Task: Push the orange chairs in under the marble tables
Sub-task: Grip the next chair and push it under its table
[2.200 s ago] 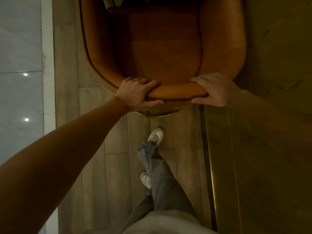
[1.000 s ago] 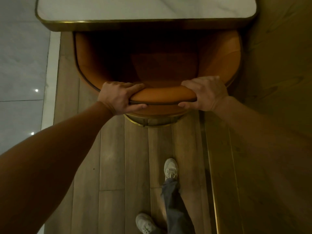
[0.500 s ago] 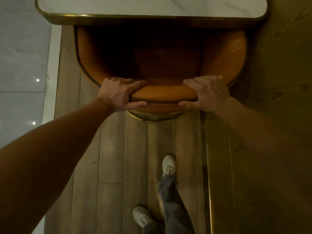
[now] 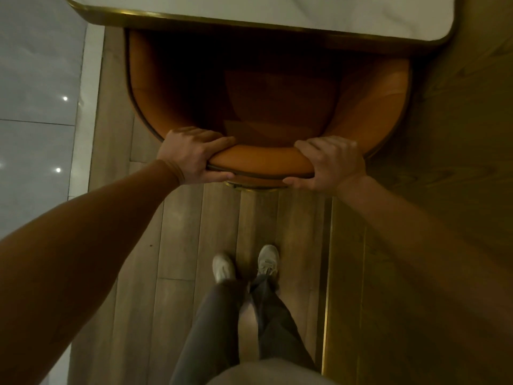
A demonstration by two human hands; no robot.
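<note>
My grey trousers (image 4: 222, 323) and pale shoes (image 4: 222, 266) are nearest, feet side by side on the plank floor (image 4: 180, 232), with bare planks between my toes and the chair. Both arms reach forward.

My left hand (image 4: 191, 158) is wrapped round the top of the backrest of the orange chair (image 4: 369, 107) at its left end, fingers (image 4: 219, 141) curled over onto the inner side and thumb underneath. My right hand (image 4: 330, 165) grips the same padded edge further right in the same way, thumb below the roll. A stretch of backrest shows between the two hands. A brass base ring (image 4: 249, 188) peeks out just under it.

To my right a brass strip (image 4: 327, 259) borders a wood-grain surface (image 4: 430, 245), which the chair's right arm sits close to. On the left a band of planks runs beside the chair, then a pale border and grey tile floor (image 4: 36, 79).

Farther off, the front of the seat lies in shadow under the brass-trimmed near edge of the marble table (image 4: 277, 9). The back and the rear of the arms stand out from it.
</note>
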